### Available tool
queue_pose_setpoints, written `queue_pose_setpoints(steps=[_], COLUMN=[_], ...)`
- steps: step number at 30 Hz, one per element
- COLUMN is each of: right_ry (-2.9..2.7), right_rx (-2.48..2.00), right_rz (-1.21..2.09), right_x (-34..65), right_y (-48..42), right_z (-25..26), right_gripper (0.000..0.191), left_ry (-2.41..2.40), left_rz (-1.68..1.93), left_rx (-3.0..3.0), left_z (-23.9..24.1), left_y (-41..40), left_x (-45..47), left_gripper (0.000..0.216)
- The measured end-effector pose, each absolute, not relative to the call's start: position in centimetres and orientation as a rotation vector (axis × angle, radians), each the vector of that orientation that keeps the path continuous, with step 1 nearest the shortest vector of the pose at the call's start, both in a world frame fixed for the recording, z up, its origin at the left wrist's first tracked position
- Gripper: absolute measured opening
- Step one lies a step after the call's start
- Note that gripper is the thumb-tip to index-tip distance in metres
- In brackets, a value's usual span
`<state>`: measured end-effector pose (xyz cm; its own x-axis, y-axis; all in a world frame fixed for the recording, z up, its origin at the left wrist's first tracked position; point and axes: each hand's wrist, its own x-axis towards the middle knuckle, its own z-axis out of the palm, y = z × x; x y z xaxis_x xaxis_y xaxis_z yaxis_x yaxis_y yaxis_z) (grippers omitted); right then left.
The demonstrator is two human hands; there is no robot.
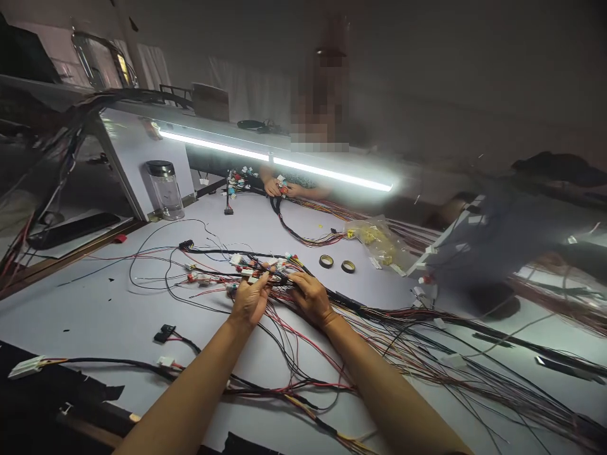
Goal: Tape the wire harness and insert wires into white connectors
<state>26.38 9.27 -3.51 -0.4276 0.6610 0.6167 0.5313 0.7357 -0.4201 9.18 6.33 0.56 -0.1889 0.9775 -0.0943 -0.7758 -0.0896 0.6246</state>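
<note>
A wiring harness (348, 301) with black-wrapped branches and many loose wires runs across the white table. My left hand (250, 299) is closed around a bunch of its wires near several white connectors (236, 259). Close beside it, my right hand (310, 296) is wrapped on the same harness where the wires gather into a dark bundle. The right fingertips are partly hidden behind the hand. Loose wire ends and small connectors (192, 277) fan out to the left of my hands. A black connector (186, 244) lies on a branch behind them.
Two tape rolls (326, 261) lie beyond my hands, near a plastic bag (379, 237) of yellow parts. A glass bottle (165, 193) stands at the back left. Across the table, another person's hands (279, 188) hold connectors beneath a light tube (332, 174). Another harness branch (123, 362) lies in front.
</note>
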Motion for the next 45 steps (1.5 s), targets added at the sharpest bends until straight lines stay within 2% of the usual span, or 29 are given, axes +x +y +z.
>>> queue_pose_setpoints(steps=[3,6,11,17,22,24,27,31,33,37,45], right_ry=[-2.155,-2.151,-2.183,-2.169,-2.076,-1.972,-1.910,-1.933,-1.939,-1.875,-1.839], right_rx=[-1.011,-1.132,-1.183,-1.117,-1.099,-1.173,-1.407,-1.581,-1.608,-1.661,-1.707], right_rz=[0.098,0.094,0.162,0.196,0.298,0.337,0.364,0.416,0.434,0.417,0.419], right_x=[26.8,27.3,27.5,27.7,27.6,27.5,27.5,27.6,27.5,27.6,27.5], right_y=[8.8,8.8,9.2,9.6,9.4,9.5,10.6,13.3,14.7,16.5,16.2], right_z=[-3.1,-2.7,-2.7,-3.4,-3.0,-2.4,-1.6,-1.7,-2.2,-3.2,-2.9], right_gripper=[0.038,0.039,0.025,0.021,0.027,0.031,0.026,0.046,0.041,0.017,0.019], left_ry=[0.646,0.648,0.651,0.706,0.782,0.801,0.786,0.746,0.722,0.684,0.593], left_rz=[1.628,1.601,1.592,1.552,1.547,1.554,1.571,1.593,1.598,1.578,1.500], left_rx=[0.378,0.358,0.357,0.300,0.232,0.235,0.293,0.380,0.403,0.372,0.147], left_z=[0.3,0.6,1.2,1.1,0.7,0.7,0.7,0.6,0.4,0.4,1.2], left_y=[6.2,6.2,6.2,5.5,5.7,5.8,5.8,5.5,5.4,5.5,6.0], left_x=[8.7,8.4,8.5,8.4,8.5,8.5,8.5,8.6,8.6,8.6,7.6], left_gripper=[0.051,0.054,0.058,0.046,0.035,0.033,0.035,0.040,0.042,0.036,0.028])
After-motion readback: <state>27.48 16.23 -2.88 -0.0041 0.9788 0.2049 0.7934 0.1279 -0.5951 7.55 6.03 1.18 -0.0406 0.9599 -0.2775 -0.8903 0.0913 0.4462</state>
